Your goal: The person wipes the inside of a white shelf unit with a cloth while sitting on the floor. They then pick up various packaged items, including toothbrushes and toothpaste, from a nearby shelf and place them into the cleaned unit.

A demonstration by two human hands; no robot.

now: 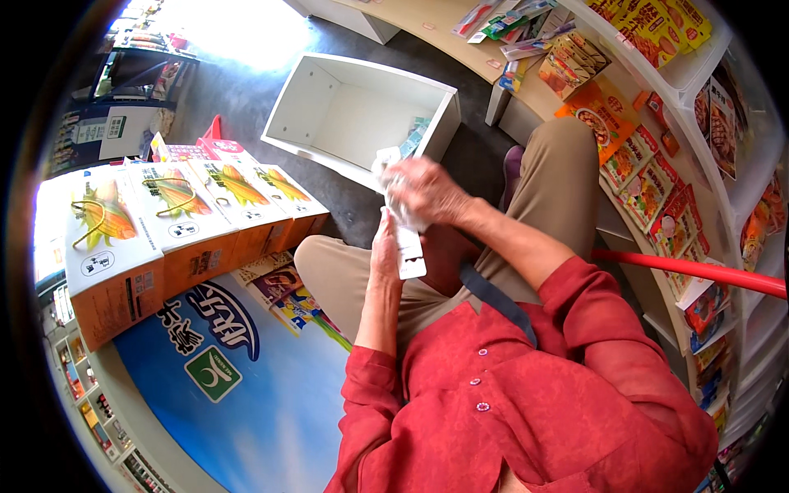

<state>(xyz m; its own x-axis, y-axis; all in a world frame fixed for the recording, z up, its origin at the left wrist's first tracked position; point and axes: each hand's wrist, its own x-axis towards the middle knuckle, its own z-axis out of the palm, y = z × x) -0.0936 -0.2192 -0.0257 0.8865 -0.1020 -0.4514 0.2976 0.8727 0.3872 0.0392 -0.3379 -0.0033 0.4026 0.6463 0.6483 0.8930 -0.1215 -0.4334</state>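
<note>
In front of my lap, my left hand (383, 251) grips a narrow white flat piece (412, 256) with rounded corners and a small dark mark near its lower end. My right hand (429, 191) is closed around a crumpled white cloth (402, 210), pressed against the upper part of that piece. A whitish tip juts up beyond my right fingers; I cannot tell whether it belongs to the cloth or the piece. Just past my hands stands an open white drawer (362, 172) on the dark floor, with a few pale teal packets (417, 131) at its right end.
At left, several white-and-orange cartons (197, 264) with corn pictures stand in a row by a blue printed panel (271, 394). Shelves (690, 90) of colourful food packets curve along the right. A red pole (699, 273) juts in there. Packaged goods lie on a counter (411, 15) ahead.
</note>
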